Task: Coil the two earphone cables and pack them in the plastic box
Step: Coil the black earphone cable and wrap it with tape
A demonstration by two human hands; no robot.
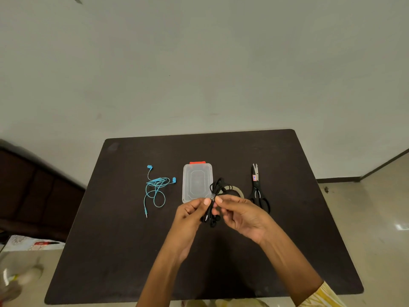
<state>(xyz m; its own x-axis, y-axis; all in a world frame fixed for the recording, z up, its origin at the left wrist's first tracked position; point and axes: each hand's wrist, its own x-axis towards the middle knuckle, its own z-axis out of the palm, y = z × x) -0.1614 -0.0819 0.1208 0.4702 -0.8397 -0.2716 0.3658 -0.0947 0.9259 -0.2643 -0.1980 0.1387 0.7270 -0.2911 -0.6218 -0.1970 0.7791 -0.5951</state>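
Both hands meet above the middle of the surface [298,218], and each grip is closed on the same thing: the left hand [190,216] pinches the black earphone cable [218,187] between thumb and fingertips, and the right hand [241,214] pinches it from the other side, just where a small band of clear tape [213,197] seems to bind the bundle. Loops of the black cable stand up beyond the fingers and its earbuds hang below them, so the step in hand looks like the last of coiling and fastening the first cable. Next, by my judgement, that tape needs pressing flat so the coil holds, then the bundle must go into the plastic box [197,183], which lies just beyond the hands with its lid apparently still on; the red latch [197,162] at its far end would have to be opened first. The blue earphone cable [156,188] lies loose and untidy to the left of the box, not yet coiled. Scissors [257,189] rest to the right. Behind the black loops a pale ring, probably a tape roll [239,189], is half hidden by cable and fingers, and I cannot be sure of it. Whether the tape fully circles the bundle is too small to tell. A patterned sleeve [321,295] is cut off at the lower edge.
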